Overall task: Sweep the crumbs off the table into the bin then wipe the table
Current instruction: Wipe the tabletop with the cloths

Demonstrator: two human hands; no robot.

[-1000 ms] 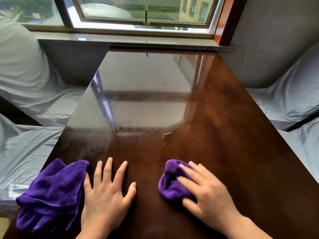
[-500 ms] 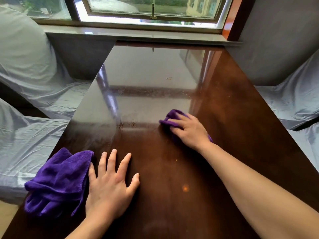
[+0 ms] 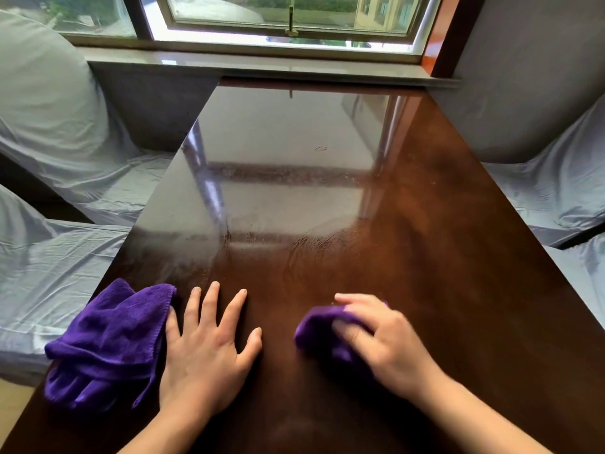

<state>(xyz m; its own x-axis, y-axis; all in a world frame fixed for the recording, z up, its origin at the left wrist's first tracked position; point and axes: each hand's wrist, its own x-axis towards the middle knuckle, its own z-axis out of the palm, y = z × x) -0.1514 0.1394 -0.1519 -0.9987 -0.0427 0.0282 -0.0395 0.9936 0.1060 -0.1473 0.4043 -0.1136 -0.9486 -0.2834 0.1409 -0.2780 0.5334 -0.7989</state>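
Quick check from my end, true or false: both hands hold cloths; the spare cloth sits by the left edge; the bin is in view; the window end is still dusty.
1. Both hands hold cloths. False: the right hand presses the small purple cloth; the left hand lies flat on the table.
2. The spare purple cloth lies at the left edge. True.
3. A bin is in view. False: none shows.
4. The window end looks dusty. True.

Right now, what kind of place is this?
Probably a dining booth in a restaurant or canteen, closed or being cleaned: a long glossy wooden table butts against a window, and padded bench seats on both sides are draped in grey dust covers. It could be a home nook instead.
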